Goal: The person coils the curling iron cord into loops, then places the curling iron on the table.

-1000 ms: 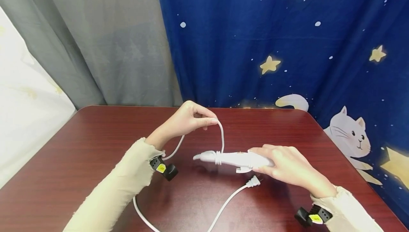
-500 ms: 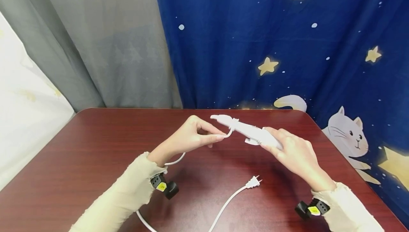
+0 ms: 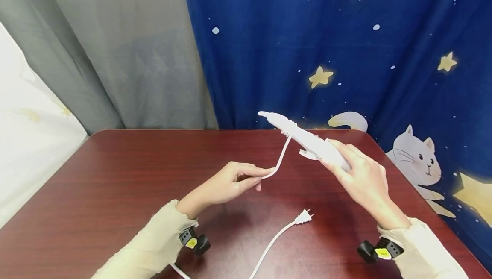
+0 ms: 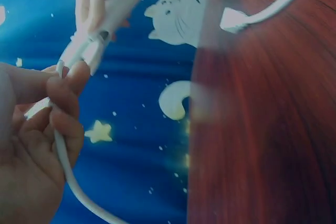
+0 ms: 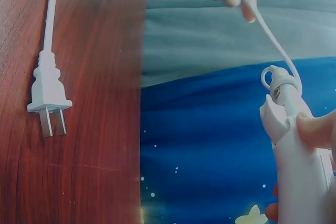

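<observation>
My right hand [image 3: 361, 178] grips a white corded hair iron [image 3: 307, 140] by its thick end, holding it tilted above the table. A small lever [image 5: 273, 116] sticks out from its side. The white cord [image 3: 283, 153] is wound in several turns around the iron near its narrow end. Between thumb and fingers, my left hand [image 3: 232, 180] pinches the cord a short way below those turns. From there to the iron the cord hangs in a slight curve. The two-prong plug [image 3: 303, 217] lies on the table, prongs pointing right.
The dark red wooden table [image 3: 127, 176] spans the view. Behind it hang a grey curtain [image 3: 146, 57] and a blue curtain [image 3: 261, 65] with stars and a cat. A further stretch of cord [image 3: 269, 247] runs from the plug toward the near edge.
My right hand has lifted the hair iron and tilted its narrow end upward. The left hand, holding the cord, has come down from above the iron to below it. The plug stays put.
</observation>
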Demonstrator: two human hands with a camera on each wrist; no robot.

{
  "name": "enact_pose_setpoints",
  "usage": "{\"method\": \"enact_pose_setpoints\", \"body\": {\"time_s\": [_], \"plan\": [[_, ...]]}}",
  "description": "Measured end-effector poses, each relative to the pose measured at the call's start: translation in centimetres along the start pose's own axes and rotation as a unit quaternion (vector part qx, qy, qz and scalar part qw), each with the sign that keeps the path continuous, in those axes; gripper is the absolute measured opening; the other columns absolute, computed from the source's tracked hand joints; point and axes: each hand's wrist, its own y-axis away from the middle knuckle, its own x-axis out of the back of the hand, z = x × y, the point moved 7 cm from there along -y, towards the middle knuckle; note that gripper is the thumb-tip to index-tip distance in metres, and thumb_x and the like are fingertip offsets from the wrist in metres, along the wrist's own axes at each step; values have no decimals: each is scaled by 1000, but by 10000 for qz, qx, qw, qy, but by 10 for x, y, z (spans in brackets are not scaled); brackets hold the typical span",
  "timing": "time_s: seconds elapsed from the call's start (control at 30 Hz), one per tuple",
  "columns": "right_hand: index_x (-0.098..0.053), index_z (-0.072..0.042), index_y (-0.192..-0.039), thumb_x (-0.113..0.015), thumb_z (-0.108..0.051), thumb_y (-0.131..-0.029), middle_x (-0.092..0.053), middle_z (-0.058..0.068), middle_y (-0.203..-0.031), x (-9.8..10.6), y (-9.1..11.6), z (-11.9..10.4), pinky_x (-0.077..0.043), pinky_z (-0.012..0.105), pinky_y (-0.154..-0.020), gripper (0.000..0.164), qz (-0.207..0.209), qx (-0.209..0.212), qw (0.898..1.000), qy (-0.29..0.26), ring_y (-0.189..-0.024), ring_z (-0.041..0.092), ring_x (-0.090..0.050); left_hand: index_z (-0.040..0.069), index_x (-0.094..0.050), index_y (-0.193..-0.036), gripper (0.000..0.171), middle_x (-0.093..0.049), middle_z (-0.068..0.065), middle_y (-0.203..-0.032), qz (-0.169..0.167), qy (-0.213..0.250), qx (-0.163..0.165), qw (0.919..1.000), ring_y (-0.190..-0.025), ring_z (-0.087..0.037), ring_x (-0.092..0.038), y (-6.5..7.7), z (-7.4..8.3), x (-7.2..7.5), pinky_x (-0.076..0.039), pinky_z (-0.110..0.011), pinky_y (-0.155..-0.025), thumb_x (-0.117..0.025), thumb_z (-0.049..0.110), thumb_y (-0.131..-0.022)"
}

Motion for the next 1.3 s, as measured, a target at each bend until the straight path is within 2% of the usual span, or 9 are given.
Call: {"method": "enact_pose_setpoints", "body": {"time_s": [0.13,0.3,0.43,0.73,0.9,1.03,1.1,1.2,1.3], "plan": [[-55,-28,-127,-65,-38,-83,-61,0,-105,7,2,-8,-37,45,-57,46,115,54,9999,-86,-81,21,-56,8,-54,-128,35,-61,3,-73,-127,-76,111,9998,-55,-14,-49,7,-12,2,-43,-24,-51,-50,3,-93],[-56,-30,-125,-69,-34,-80,-61,-5,-99,13,4,-22,-35,38,-53,47,160,289,9993,-172,-73,15,-52,3,-57,-124,34,-65,-2,-78,-170,54,217,9996,-60,-17,-53,8,-27,7,-47,-31,-56,-49,-3,-92],[-57,-30,-124,-72,-32,-77,-60,-9,-97,16,6,-32,-35,35,-52,49,98,514,9983,-272,-72,12,-50,-1,-59,-120,30,-67,-7,-83,-199,348,349,9986,-67,-18,-59,4,-39,9,-49,-41,-60,-50,-4,-91],[-60,-27,-121,-77,-29,-70,-61,-11,-98,17,11,-47,-37,32,-53,53,-39,1185,9917,-494,-73,6,-50,-6,-62,-113,25,-68,-16,-85,-361,568,241,9974,-69,-41,-59,-10,-63,13,-49,-49,-62,-54,-4,-89],[-62,-25,-119,-78,-23,-69,-61,-13,-97,15,12,-51,-37,23,-58,52,-141,1547,9842,-852,-76,1,-50,-6,-65,-106,20,-67,-19,-81,-144,387,567,9975,-67,-34,-62,-18,-74,19,-50,-50,-60,-58,0,-88],[-61,-23,-119,-77,-18,-70,-60,-15,-99,13,14,-51,-36,18,-62,52,-379,1719,9760,-1282,-77,-1,-49,0,-69,-99,17,-69,-10,-78,106,357,977,9945,-62,-19,-61,-21,-81,27,-51,-39,-57,-65,8,-85],[-61,-22,-120,-77,-17,-70,-60,-16,-99,12,15,-51,-36,17,-62,52,-485,1803,9722,-1415,-76,-1,-49,3,-70,-95,13,-67,-3,-74,209,513,777,9954,-59,-15,-56,-22,-80,32,-47,-31,-53,-65,9,-84],[-61,-22,-120,-77,-18,-70,-60,-17,-99,11,16,-50,-35,16,-63,52,-579,1902,9692,-1451,-76,-2,-48,5,-71,-90,16,-65,0,-74,97,719,64,9973,-60,-13,-51,-23,-74,37,-42,-25,-52,-58,9,-82],[-61,-23,-119,-77,-20,-70,-59,-19,-97,11,17,-51,-35,15,-61,51,-620,2011,9675,-1404,-74,-2,-48,3,-70,-93,21,-67,-3,-79,-246,596,-89,9979,-68,-13,-56,-25,-73,39,-46,-26,-59,-55,9,-81]]}}
